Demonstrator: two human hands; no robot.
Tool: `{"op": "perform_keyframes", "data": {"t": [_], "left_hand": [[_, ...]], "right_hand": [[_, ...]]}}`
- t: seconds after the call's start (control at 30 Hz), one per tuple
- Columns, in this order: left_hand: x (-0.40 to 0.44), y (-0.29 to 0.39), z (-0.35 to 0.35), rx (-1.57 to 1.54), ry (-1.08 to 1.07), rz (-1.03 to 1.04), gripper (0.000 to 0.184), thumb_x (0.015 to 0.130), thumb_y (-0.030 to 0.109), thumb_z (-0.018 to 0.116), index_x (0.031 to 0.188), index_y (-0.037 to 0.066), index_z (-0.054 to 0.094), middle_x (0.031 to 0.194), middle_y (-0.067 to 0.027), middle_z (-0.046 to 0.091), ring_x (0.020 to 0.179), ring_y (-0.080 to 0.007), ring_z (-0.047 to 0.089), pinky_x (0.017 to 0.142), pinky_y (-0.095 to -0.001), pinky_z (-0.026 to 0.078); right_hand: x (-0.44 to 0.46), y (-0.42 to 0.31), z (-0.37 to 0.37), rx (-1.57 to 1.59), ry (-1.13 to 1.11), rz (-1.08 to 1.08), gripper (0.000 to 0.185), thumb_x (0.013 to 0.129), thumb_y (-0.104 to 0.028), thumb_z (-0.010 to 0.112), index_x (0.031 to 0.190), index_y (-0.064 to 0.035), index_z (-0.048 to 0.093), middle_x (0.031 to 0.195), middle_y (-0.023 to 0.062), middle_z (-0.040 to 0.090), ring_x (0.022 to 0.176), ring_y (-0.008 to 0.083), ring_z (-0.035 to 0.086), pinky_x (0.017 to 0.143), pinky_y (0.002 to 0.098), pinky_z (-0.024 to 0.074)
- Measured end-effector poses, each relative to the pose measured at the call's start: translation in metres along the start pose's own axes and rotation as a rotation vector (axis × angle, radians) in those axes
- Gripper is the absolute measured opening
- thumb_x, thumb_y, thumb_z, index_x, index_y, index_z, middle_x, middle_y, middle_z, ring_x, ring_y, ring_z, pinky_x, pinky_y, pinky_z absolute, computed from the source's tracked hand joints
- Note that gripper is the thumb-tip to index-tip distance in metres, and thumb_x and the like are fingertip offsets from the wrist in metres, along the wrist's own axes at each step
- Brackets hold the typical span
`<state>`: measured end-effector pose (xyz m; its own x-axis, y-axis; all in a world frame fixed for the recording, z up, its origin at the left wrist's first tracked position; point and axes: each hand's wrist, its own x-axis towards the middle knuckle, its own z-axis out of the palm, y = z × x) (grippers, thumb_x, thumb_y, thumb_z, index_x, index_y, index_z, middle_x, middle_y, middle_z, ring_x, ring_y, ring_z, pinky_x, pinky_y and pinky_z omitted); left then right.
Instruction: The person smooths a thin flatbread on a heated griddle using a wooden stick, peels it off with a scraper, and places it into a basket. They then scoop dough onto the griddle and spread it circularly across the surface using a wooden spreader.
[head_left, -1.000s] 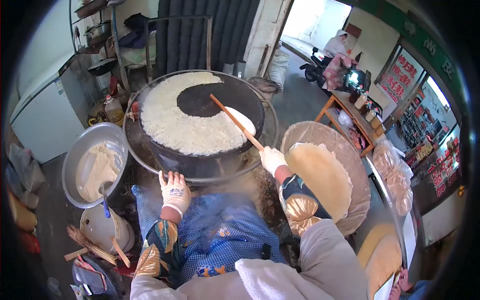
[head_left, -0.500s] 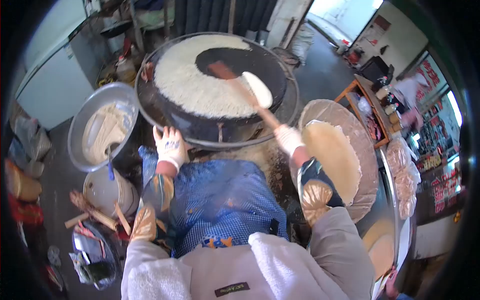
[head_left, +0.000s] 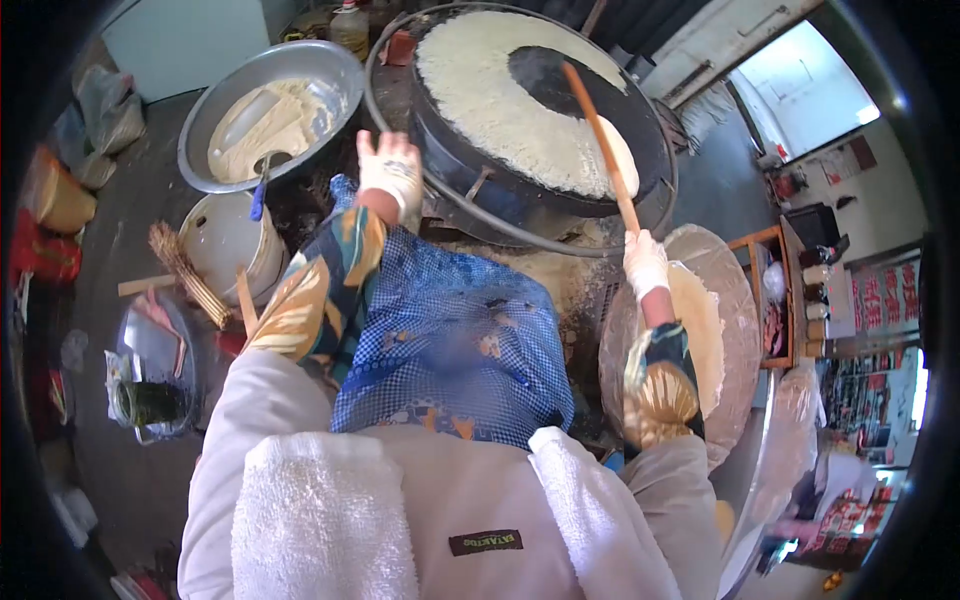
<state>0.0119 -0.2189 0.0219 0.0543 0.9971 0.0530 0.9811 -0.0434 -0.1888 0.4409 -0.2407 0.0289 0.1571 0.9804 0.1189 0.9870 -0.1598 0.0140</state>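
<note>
My right hand [head_left: 646, 264], in a white glove, is wrapped round the handle of a wooden batter spreader [head_left: 606, 150]. The tool reaches over a round black griddle [head_left: 540, 75]. Pale batter [head_left: 475, 105] coats the griddle in a wide ring around a dark, bare middle. A thicker white mound of batter [head_left: 624, 158] lies against the spreader at the right. My left hand [head_left: 392, 172], also gloved, has its fingers stretched out and holds nothing. It is beside the griddle's outer metal rim [head_left: 425, 172]; whether it touches the rim I cannot tell.
At left stands a metal basin [head_left: 200, 165] of batter holding a blue-handled ladle [head_left: 259, 196], above a white bucket [head_left: 262, 262] and a straw brush [head_left: 190, 275]. A thin round pancake [head_left: 700, 325] rests on a plastic-covered round tray [head_left: 735, 400] at right. A wooden shelf [head_left: 785, 290] stands beyond.
The spreader has swung nearer upright in view, and its handle now lies across the batter mound at the right. My left hand's fingers are more spread. The whole view has turned and shifted.
</note>
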Motion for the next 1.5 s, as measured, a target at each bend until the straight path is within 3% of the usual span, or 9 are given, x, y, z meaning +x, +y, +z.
{"op": "perform_keyframes", "data": {"t": [0.1,0.2,0.43,0.53,0.87,1.1,1.2,1.37,1.5], "left_hand": [[-0.029,0.050,-0.004,-0.282,0.182,0.251,0.047,0.077,0.023,0.062,0.121,0.007,0.056,0.128,-0.0124,0.055,0.127,-0.0263,0.045,0.112,-0.0598,0.017],[-0.050,0.099,-0.004,-0.243,0.041,0.422,0.049,0.081,0.021,0.057,0.127,0.003,0.055,0.131,-0.0138,0.055,0.131,-0.0287,0.044,0.114,-0.0615,0.014],[-0.047,0.081,0.028,-0.198,0.260,0.398,0.049,0.085,0.023,0.056,0.129,0.000,0.054,0.132,-0.0160,0.055,0.130,-0.0316,0.045,0.115,-0.0613,0.013],[-0.048,0.070,0.015,-0.196,0.232,0.382,0.048,0.085,0.021,0.055,0.128,0.000,0.054,0.132,-0.0155,0.054,0.129,-0.0315,0.046,0.114,-0.0614,0.014],[-0.032,0.038,0.017,-0.178,0.241,0.335,0.046,0.081,0.019,0.056,0.123,0.001,0.056,0.130,-0.0151,0.055,0.125,-0.0344,0.049,0.111,-0.0644,0.015],[-0.019,0.024,0.027,-0.247,0.355,0.299,0.043,0.079,0.017,0.058,0.119,0.001,0.056,0.127,-0.0169,0.056,0.121,-0.0347,0.051,0.108,-0.0653,0.019],[-0.011,0.015,0.026,-0.173,0.306,0.286,0.041,0.080,0.020,0.058,0.117,0.002,0.058,0.127,-0.0153,0.057,0.121,-0.0329,0.051,0.109,-0.0653,0.017],[-0.001,0.005,0.025,-0.133,0.256,0.234,0.042,0.081,0.022,0.057,0.119,0.004,0.059,0.130,-0.0135,0.057,0.125,-0.0314,0.049,0.110,-0.0643,0.015],[0.006,0.001,0.028,-0.095,0.225,0.175,0.043,0.082,0.023,0.056,0.121,0.005,0.058,0.133,-0.0136,0.055,0.125,-0.0317,0.049,0.110,-0.0637,0.016]], "right_hand": [[-0.014,-0.007,0.011,-0.040,-0.137,-0.031,0.044,0.097,-0.043,0.040,0.101,-0.0032,0.059,0.096,0.0281,0.066,0.094,0.0453,0.063,0.084,0.0535,0.0482],[0.014,0.029,0.021,-0.057,-0.086,0.134,0.044,0.098,-0.043,0.040,0.102,-0.0042,0.061,0.099,0.0281,0.066,0.097,0.0448,0.062,0.084,0.0523,0.0487],[0.000,0.008,0.010,-0.055,-0.123,-0.007,0.038,0.098,-0.042,0.042,0.096,-0.0073,0.058,0.090,0.0263,0.066,0.086,0.0473,0.063,0.077,0.0550,0.0488],[0.031,0.076,0.055,-0.029,-0.050,0.087,0.037,0.098,-0.043,0.043,0.093,-0.0097,0.058,0.090,0.0264,0.065,0.084,0.0463,0.063,0.074,0.0539,0.0499],[0.046,0.065,0.046,-0.039,0.048,0.031,0.036,0.097,-0.043,0.044,0.094,-0.0097,0.056,0.080,0.0255,0.065,0.076,0.0466,0.063,0.066,0.0564,0.0485],[-0.001,0.024,0.002,0.040,-0.251,0.010,0.036,0.098,-0.040,0.042,0.104,-0.0076,0.056,0.089,0.0276,0.065,0.088,0.0450,0.063,0.079,0.0555,0.0484],[0.025,0.061,0.016,0.063,-0.161,0.148,0.037,0.098,-0.039,0.042,0.103,-0.0055,0.056,0.094,0.0252,0.066,0.091,0.0429,0.063,0.081,0.0543,0.0483],[0.025,0.047,0.022,0.130,-0.022,-0.118,0.034,0.096,-0.040,0.046,0.093,-0.0071,0.056,0.074,0.0239,0.065,0.072,0.0444,0.064,0.065,0.0518,0.0521],[0.020,0.052,0.020,0.100,-0.176,0.067,0.035,0.097,-0.039,0.046,0.101,-0.0066,0.059,0.087,0.0239,0.067,0.083,0.0412,0.065,0.075,0.0508,0.0517]]}}
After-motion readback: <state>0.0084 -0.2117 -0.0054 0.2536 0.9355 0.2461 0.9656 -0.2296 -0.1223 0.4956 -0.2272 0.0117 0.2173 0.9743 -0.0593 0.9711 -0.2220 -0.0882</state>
